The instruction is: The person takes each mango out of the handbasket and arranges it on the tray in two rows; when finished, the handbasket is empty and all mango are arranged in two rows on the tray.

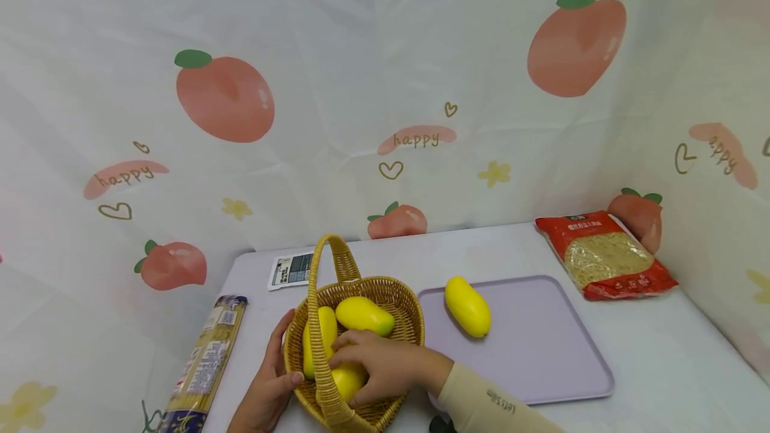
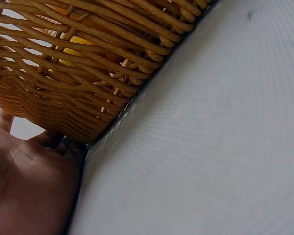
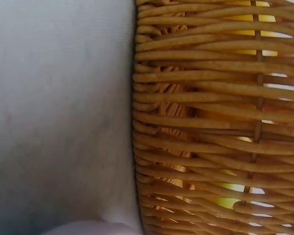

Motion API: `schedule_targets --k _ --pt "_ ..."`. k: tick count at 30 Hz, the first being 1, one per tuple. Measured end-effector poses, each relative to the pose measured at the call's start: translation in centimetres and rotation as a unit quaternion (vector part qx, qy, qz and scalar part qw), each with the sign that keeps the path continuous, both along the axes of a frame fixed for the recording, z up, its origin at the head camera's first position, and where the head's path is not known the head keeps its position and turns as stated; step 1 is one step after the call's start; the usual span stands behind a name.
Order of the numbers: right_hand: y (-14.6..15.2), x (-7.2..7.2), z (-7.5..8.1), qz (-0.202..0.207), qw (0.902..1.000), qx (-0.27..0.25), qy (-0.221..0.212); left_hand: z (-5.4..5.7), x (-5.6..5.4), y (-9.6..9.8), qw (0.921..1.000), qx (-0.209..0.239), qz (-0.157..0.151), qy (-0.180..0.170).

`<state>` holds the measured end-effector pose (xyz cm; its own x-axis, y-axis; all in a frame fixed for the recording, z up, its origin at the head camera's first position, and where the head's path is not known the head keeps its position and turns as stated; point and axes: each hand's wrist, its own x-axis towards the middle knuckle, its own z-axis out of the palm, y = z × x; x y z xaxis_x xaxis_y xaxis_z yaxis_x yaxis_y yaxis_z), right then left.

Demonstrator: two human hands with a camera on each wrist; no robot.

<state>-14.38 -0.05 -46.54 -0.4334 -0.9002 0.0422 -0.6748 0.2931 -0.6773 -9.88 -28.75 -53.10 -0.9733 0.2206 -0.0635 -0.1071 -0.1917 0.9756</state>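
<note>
A brown wicker basket (image 1: 415, 316) with a tall arched handle stands on the table with yellow mangoes inside. One mango (image 1: 363, 315) lies toward the back, a second mango (image 1: 327, 333) along the left wall. My left hand (image 1: 272, 379) holds the basket's left side, thumb over the rim; in the left wrist view that hand (image 2: 34, 176) is beside the woven wall. Reaching in from the right, my right hand (image 1: 385, 366) grips a third mango (image 1: 347, 379) near the front, its fingers partly covering the fruit. The right wrist view shows mostly basket weave (image 3: 210, 107).
A lilac tray (image 1: 541, 353) right of the basket bears another mango (image 1: 468, 307). Beyond it lies a red bag of pasta (image 1: 607, 256). To the left are a long pack of spaghetti (image 1: 207, 359) and a white printed packet (image 1: 291, 271). A patterned cloth (image 1: 337, 85) hangs behind.
</note>
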Motion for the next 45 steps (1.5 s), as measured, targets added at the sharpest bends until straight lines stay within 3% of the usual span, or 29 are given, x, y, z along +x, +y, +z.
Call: schedule_targets --k 9,26,35,45 --pt "-0.54 0.81 -0.14 -0.037 0.9984 0.024 0.037 0.02 0.15 -0.04 1.0 0.002 0.0 0.0" --pt "-0.35 0.64 0.25 -0.022 0.9995 0.02 0.01 0.14 0.05 0.19 1.0 -0.002 0.001 -0.001" --pt "-0.01 0.54 0.14 -0.046 0.9987 -0.02 -0.012 0.3 0.06 0.26 1.0 0.008 -0.004 -0.002" --pt "0.13 0.95 0.44 -0.086 0.9949 -0.038 0.037 0.19 0.11 0.15 1.0 0.002 0.0 -0.006"
